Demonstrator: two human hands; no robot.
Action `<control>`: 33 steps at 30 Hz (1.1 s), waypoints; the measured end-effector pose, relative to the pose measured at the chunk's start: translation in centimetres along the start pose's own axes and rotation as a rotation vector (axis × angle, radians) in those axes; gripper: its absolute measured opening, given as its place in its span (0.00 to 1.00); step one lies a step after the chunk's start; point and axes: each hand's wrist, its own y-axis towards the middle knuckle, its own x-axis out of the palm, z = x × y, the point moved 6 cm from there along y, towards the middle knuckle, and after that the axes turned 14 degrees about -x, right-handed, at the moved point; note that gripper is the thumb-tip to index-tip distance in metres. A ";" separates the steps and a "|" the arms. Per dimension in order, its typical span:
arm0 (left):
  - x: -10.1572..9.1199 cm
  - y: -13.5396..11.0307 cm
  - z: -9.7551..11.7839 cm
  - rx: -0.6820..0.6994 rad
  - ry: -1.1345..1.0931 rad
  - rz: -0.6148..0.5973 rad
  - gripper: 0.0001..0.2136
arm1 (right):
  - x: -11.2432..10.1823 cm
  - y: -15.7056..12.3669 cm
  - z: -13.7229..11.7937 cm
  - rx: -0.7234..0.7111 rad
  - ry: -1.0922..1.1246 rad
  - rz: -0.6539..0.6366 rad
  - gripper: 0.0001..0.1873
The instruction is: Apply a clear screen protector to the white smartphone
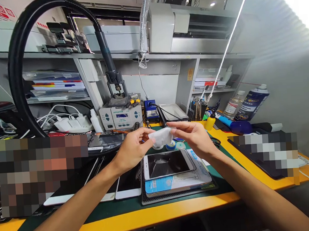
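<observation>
A white cloth (162, 136) is pinched by the fingers of the left hand (132, 149) and the right hand (193, 137), held just above a white-framed smartphone (168, 164) lying on a black repair mat (180, 194).

Phone repair workshop: hot-air soldering station (121, 115)
</observation>
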 end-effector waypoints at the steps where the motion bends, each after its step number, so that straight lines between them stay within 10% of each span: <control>1: -0.1 0.0 0.1 0.021 0.062 0.022 0.17 | 0.0 0.0 -0.1 -0.014 -0.034 -0.005 0.20; 19: -1.2 -0.1 0.9 -0.008 0.085 0.016 0.12 | 0.2 0.2 -0.5 0.079 -0.236 -0.101 0.16; 33: -0.3 0.1 -0.8 -0.332 -0.387 -0.243 0.12 | 0.9 -0.3 0.6 0.304 0.266 -0.138 0.13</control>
